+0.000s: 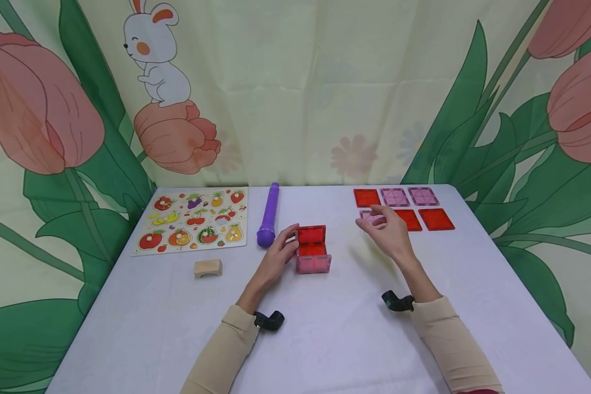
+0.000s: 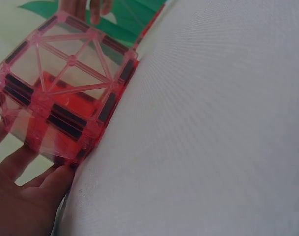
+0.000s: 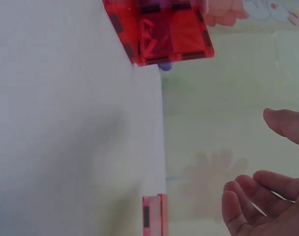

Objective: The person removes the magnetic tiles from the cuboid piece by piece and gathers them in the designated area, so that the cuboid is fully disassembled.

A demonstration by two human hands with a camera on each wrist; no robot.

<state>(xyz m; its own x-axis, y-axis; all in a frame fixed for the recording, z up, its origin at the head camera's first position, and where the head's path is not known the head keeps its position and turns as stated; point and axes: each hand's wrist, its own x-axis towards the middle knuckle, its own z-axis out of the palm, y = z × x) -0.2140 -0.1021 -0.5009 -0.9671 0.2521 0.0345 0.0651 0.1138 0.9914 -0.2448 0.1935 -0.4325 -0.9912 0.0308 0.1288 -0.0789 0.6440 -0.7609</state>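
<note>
Being steadied by touch, seemingly, by the uncurled left hand (image 1: 277, 258) is the tile box (image 1: 313, 264); nothing is being held by the relaxed right hand (image 1: 392, 234)

Left fingers (image 1: 288, 245) touching tile box (image 1: 313, 265), microphone (image 1: 270, 213)

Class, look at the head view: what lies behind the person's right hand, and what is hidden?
Behind the right hand, parts of a pink tile and the red tile beside it show. The hand covers the rest of both, so that cannot be seen.
</note>
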